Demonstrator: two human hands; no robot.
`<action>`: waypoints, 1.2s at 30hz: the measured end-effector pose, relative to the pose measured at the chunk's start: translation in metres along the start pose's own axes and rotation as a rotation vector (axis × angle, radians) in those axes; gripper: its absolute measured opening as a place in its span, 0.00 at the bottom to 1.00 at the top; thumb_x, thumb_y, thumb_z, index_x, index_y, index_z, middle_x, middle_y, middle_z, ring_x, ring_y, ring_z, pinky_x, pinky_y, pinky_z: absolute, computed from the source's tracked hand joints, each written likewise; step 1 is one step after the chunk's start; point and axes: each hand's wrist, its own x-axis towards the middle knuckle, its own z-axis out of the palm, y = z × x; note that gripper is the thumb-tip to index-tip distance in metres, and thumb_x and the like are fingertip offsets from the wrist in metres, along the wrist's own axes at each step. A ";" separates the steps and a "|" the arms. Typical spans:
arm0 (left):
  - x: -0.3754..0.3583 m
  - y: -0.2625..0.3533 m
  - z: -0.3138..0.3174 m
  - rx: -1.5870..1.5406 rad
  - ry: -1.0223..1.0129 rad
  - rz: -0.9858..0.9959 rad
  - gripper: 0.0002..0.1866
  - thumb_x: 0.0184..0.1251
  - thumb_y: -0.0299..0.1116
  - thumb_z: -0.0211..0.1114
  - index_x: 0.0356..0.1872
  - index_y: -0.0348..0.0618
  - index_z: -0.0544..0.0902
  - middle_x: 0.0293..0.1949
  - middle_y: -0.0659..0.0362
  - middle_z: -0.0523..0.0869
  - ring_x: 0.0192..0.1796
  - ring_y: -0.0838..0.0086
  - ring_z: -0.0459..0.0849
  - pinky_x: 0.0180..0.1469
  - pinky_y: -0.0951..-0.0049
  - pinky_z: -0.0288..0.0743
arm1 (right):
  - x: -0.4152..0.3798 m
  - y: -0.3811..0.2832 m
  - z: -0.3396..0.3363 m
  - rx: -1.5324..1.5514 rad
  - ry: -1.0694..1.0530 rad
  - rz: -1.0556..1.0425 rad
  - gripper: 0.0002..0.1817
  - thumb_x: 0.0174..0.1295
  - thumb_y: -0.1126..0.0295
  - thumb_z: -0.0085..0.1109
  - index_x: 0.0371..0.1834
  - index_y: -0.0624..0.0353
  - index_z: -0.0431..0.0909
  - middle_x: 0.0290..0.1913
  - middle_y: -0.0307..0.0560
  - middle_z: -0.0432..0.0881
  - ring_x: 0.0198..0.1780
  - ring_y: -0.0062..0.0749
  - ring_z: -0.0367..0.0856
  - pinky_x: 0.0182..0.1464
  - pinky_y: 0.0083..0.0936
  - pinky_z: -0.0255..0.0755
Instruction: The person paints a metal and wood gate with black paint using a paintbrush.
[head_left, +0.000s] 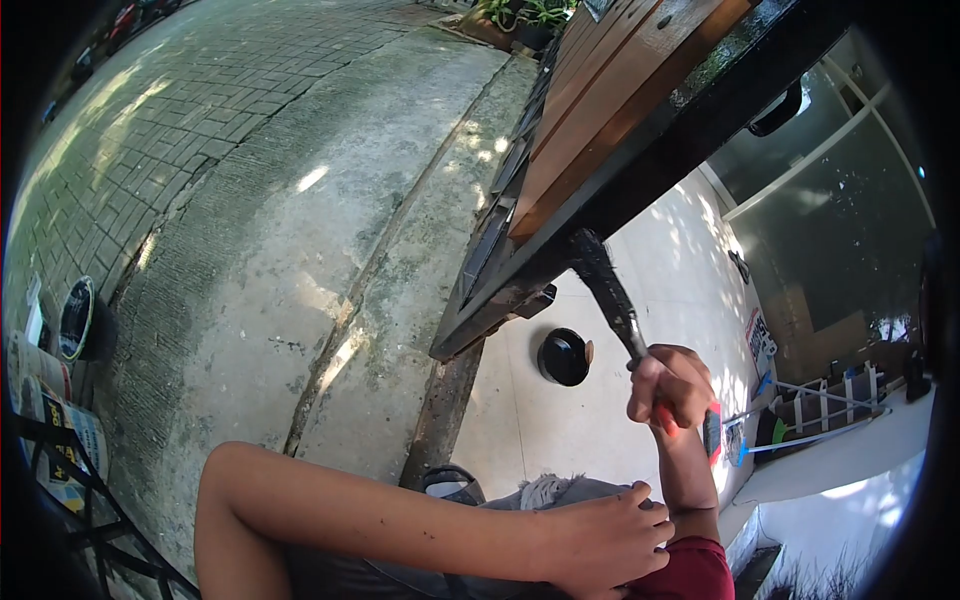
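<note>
My right hand (pixel 675 387) is closed around the handle of a paintbrush (pixel 608 285), with a bit of orange-red showing below the fist. The brush's dark bristle end touches the underside edge of a black metal gate frame (pixel 640 165), which holds brown wooden slats (pixel 600 120). My left forearm lies across my lap. My left hand (pixel 605 540) rests near my right arm, fingers loosely bent and a little apart, holding nothing visible. On the pale tiled floor below the brush stands a round black tub (pixel 563 357) with dark contents.
A bucket (pixel 77 318) and printed paper or packaging (pixel 70 440) are at the far left. Concrete (pixel 270 250) and brick paving (pixel 190 120) lie left of the gate. A white-and-blue folding rack (pixel 820 405) stands on the right below glass panels (pixel 830 220).
</note>
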 end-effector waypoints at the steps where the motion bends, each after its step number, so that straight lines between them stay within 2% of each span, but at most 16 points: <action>1: 0.000 0.014 -0.008 0.744 -0.083 0.082 0.27 0.54 0.61 0.62 0.49 0.57 0.78 0.50 0.62 0.74 0.54 0.70 0.72 0.54 0.59 0.61 | 0.010 -0.006 0.001 -0.017 -0.199 0.009 0.15 0.50 0.88 0.64 0.24 0.59 0.67 0.15 0.40 0.70 0.12 0.30 0.71 0.14 0.26 0.67; 4: 0.000 0.021 -0.013 0.824 -0.073 0.091 0.27 0.54 0.62 0.62 0.49 0.57 0.78 0.50 0.63 0.74 0.54 0.71 0.71 0.55 0.59 0.60 | 0.015 -0.010 0.001 0.062 -0.316 0.072 0.14 0.50 0.89 0.63 0.28 0.58 0.69 0.15 0.40 0.73 0.13 0.31 0.76 0.14 0.26 0.67; 8: 0.002 0.005 -0.004 0.806 -0.110 0.057 0.27 0.54 0.62 0.62 0.50 0.57 0.77 0.50 0.62 0.74 0.53 0.71 0.71 0.55 0.59 0.60 | 0.023 0.002 -0.026 -0.043 -0.071 0.048 0.13 0.59 0.86 0.58 0.27 0.59 0.64 0.16 0.44 0.77 0.16 0.35 0.80 0.21 0.28 0.77; 10: 0.003 -0.027 0.015 -0.802 0.103 -0.019 0.26 0.54 0.61 0.62 0.49 0.58 0.77 0.49 0.63 0.74 0.52 0.73 0.71 0.54 0.59 0.60 | 0.017 -0.005 -0.028 -0.206 0.006 0.072 0.13 0.61 0.85 0.54 0.26 0.59 0.61 0.16 0.47 0.78 0.17 0.36 0.81 0.21 0.30 0.77; 11: 0.002 -0.027 0.014 -0.801 0.103 -0.015 0.26 0.54 0.61 0.62 0.49 0.58 0.77 0.49 0.63 0.74 0.52 0.73 0.71 0.54 0.59 0.60 | 0.008 -0.001 -0.021 -0.240 0.000 -0.041 0.13 0.57 0.86 0.56 0.25 0.59 0.62 0.16 0.48 0.77 0.16 0.36 0.80 0.20 0.30 0.76; 13: 0.001 0.027 -0.018 0.807 -0.130 0.040 0.22 0.60 0.59 0.58 0.49 0.58 0.77 0.49 0.62 0.74 0.52 0.72 0.72 0.56 0.59 0.61 | 0.009 -0.007 -0.007 -0.004 -0.265 -0.038 0.16 0.48 0.87 0.61 0.21 0.58 0.63 0.17 0.44 0.74 0.14 0.33 0.75 0.17 0.28 0.69; 15: 0.000 0.025 -0.016 0.749 -0.120 0.047 0.20 0.63 0.56 0.56 0.49 0.59 0.76 0.49 0.62 0.74 0.52 0.72 0.73 0.56 0.59 0.61 | 0.008 -0.009 -0.002 0.095 -0.322 0.031 0.18 0.46 0.86 0.66 0.18 0.57 0.63 0.16 0.41 0.71 0.12 0.33 0.71 0.13 0.26 0.62; 17: -0.001 0.008 -0.007 0.688 -0.105 0.051 0.18 0.66 0.54 0.55 0.50 0.59 0.76 0.48 0.62 0.74 0.52 0.71 0.73 0.57 0.58 0.62 | 0.021 -0.002 -0.018 -0.027 -0.198 0.014 0.16 0.54 0.86 0.61 0.22 0.59 0.62 0.16 0.43 0.73 0.14 0.34 0.76 0.16 0.26 0.69; 19: -0.001 -0.030 0.011 -0.431 0.043 0.120 0.16 0.69 0.50 0.54 0.52 0.57 0.75 0.48 0.61 0.74 0.56 0.71 0.73 0.60 0.58 0.63 | 0.037 -0.010 -0.027 -0.244 -0.084 -0.041 0.13 0.61 0.86 0.53 0.25 0.62 0.61 0.17 0.47 0.76 0.18 0.37 0.82 0.20 0.31 0.76; 22: -0.001 -0.022 0.005 -0.073 -0.025 -0.019 0.17 0.71 0.48 0.56 0.51 0.50 0.74 0.49 0.58 0.75 0.59 0.67 0.73 0.62 0.57 0.65 | 0.009 -0.005 -0.007 -0.198 -0.013 -0.102 0.13 0.57 0.85 0.57 0.25 0.61 0.62 0.18 0.43 0.73 0.17 0.34 0.78 0.17 0.28 0.73; 24: -0.002 -0.016 0.002 0.054 -0.082 -0.034 0.18 0.73 0.49 0.54 0.51 0.47 0.74 0.50 0.57 0.75 0.60 0.64 0.73 0.62 0.56 0.66 | 0.000 -0.013 0.015 -0.032 -0.255 -0.103 0.16 0.48 0.88 0.63 0.24 0.59 0.65 0.17 0.42 0.71 0.14 0.33 0.74 0.15 0.28 0.67; 26: -0.003 -0.017 0.001 0.174 -0.133 -0.050 0.20 0.75 0.50 0.52 0.51 0.44 0.73 0.51 0.55 0.75 0.61 0.60 0.73 0.62 0.54 0.67 | 0.004 -0.016 0.008 0.031 -0.315 0.032 0.15 0.49 0.88 0.63 0.25 0.59 0.66 0.16 0.42 0.71 0.13 0.33 0.74 0.15 0.28 0.67; 29: -0.004 -0.024 0.015 0.029 -0.022 0.060 0.19 0.74 0.50 0.53 0.52 0.45 0.74 0.51 0.55 0.76 0.61 0.60 0.73 0.62 0.53 0.67 | 0.019 -0.005 -0.009 0.035 -0.082 0.103 0.14 0.53 0.88 0.61 0.24 0.60 0.67 0.15 0.44 0.75 0.15 0.34 0.78 0.17 0.25 0.71; 32: -0.002 0.001 0.002 -0.355 0.036 -0.011 0.19 0.71 0.50 0.55 0.53 0.50 0.75 0.51 0.58 0.75 0.62 0.64 0.71 0.64 0.55 0.64 | 0.010 -0.009 -0.006 -0.169 -0.024 -0.058 0.12 0.56 0.88 0.56 0.25 0.61 0.65 0.16 0.43 0.73 0.16 0.36 0.79 0.20 0.28 0.75; 34: 0.001 0.048 -0.023 0.734 -0.281 -0.067 0.19 0.71 0.52 0.55 0.52 0.51 0.75 0.52 0.59 0.74 0.62 0.64 0.71 0.65 0.53 0.61 | -0.002 -0.021 0.016 -0.057 -0.237 -0.070 0.14 0.53 0.87 0.57 0.23 0.59 0.62 0.20 0.47 0.75 0.15 0.32 0.75 0.17 0.24 0.71; 36: 0.001 0.012 -0.011 0.566 -0.296 -0.054 0.19 0.74 0.52 0.52 0.52 0.50 0.75 0.52 0.58 0.74 0.62 0.63 0.71 0.66 0.50 0.60 | -0.038 -0.023 0.027 -0.011 -0.486 -0.075 0.12 0.54 0.88 0.57 0.30 0.61 0.65 0.19 0.44 0.77 0.15 0.32 0.78 0.17 0.24 0.73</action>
